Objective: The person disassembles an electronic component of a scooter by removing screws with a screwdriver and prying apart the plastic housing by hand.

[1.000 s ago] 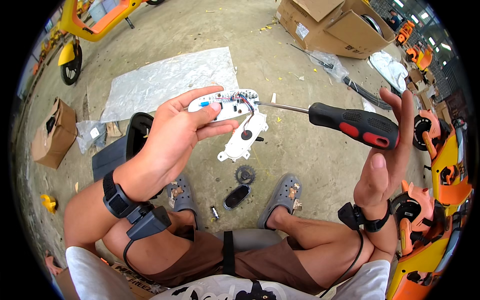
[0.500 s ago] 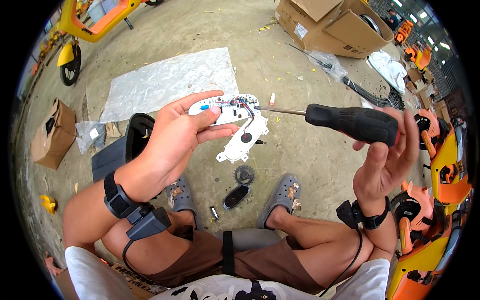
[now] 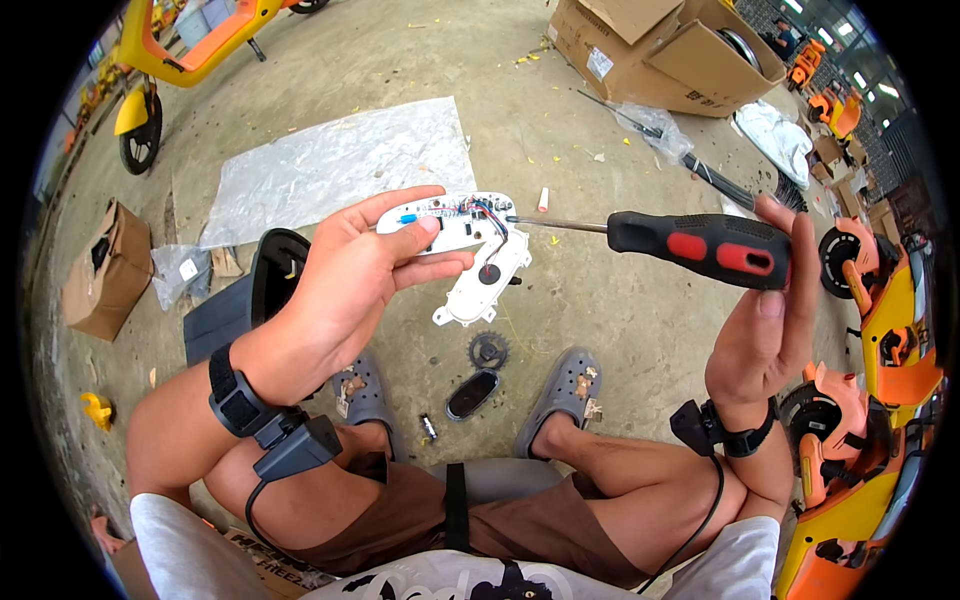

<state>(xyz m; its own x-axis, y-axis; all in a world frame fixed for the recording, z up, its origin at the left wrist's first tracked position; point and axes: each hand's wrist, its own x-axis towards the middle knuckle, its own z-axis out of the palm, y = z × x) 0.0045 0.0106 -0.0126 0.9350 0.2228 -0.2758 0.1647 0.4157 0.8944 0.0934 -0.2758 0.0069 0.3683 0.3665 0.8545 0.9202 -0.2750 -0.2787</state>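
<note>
I'm losing part of the left hand (image 3: 345, 265) behind the white circuit board (image 3: 460, 229), which is also hiding the upper end of the white housing (image 3: 478, 297) below it. At the board's right end, the screwdriver (image 3: 690, 248) tip is showing too small for me to tell its seating. Well above-left of the board, a yellow scooter (image 3: 186, 68) is running off the picture; far above-right, a person (image 3: 786, 42) is appearing too small to read.

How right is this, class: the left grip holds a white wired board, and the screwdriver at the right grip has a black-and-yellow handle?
Not yellow: the head view shows a black-and-red handle on the screwdriver. The left grip does hold the board.
</note>
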